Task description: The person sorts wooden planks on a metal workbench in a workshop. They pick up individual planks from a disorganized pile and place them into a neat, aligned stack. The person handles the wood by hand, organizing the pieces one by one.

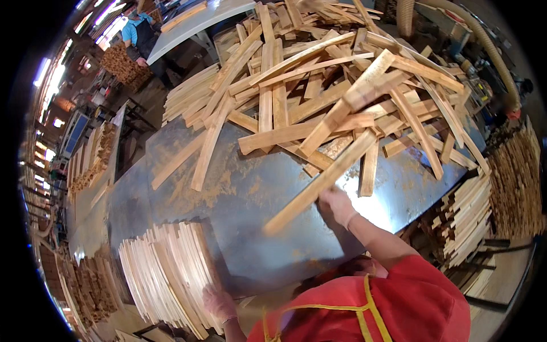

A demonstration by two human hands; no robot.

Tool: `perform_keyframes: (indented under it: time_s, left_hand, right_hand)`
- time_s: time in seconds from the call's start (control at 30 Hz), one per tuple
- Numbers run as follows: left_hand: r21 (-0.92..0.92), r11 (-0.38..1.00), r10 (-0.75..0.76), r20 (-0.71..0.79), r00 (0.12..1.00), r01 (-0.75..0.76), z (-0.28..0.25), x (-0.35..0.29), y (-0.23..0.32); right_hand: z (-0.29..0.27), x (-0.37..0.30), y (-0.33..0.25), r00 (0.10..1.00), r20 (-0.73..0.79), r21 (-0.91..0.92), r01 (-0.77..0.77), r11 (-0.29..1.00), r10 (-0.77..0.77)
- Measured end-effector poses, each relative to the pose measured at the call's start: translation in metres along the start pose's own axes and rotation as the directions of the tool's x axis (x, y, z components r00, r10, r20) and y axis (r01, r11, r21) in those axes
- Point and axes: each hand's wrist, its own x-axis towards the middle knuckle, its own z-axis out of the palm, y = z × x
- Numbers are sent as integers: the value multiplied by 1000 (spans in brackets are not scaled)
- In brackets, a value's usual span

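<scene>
While grasping one wooden strip point(320, 183) in the right hand point(340, 208), resting the left hand point(219, 303) against a stack of strips point(162, 273)

Clenched on the near edge of the wooden strip, about midway along, with the right fingers. Slanting from a near end left of those fingers to a far end ahead and to their right. Too blurred to tell whether touching, at that far end, the loose heap of wood point(319, 102) or just above it. Tangled ahead of the right fingers, crossing at many angles. Below those same fingers, a metal table point(250, 251), dusted ahead and to their left with sawdust point(222, 183).

Touching the right side of the stack of strips with slightly bent left fingers; cannot tell whether gripping a piece or only pressing. Packed side by side, mostly to the left of those fingers.

Well to the right of the right fingers, past the table edge, piled pale wood point(467, 222); beyond, a browner stack point(515, 182). Far ahead and left of both hands' fingers, a person in a blue shirt and dark apron point(141, 37), beside a pale table point(199, 25).
</scene>
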Motion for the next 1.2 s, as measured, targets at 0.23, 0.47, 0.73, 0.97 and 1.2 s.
perform_keyframes:
  time_s: [0.23, 0.47, 0.73, 0.97, 1.2]
  left_hand:
    - [-505, 798, 396, 31, 918, -328, -46, 39, 217]
    - [-360, 840, 521, 321, 791, -407, -60, 73, 256]
    - [-525, 849, 305, 588, 749, 66, -96, -6, 113]
    - [-654, 110, 298, 740, 603, 749, -43, -108, 28]
    - [-609, 753, 410, 730, 546, 248, -79, -44, 70]
  right_hand:
    - [-92, 62, -103, 873, -407, 277, 398, 874, -269]
    - [-93, 83, -174, 897, -12, 604, 359, 711, -442]
    - [-29, -14, -50, 914, 309, 588, 34, 808, -262]
    - [67, -96, 62, 783, 532, 43, -406, 913, 323]
    - [138, -96, 156, 716, 518, -435, -250, 865, 468]
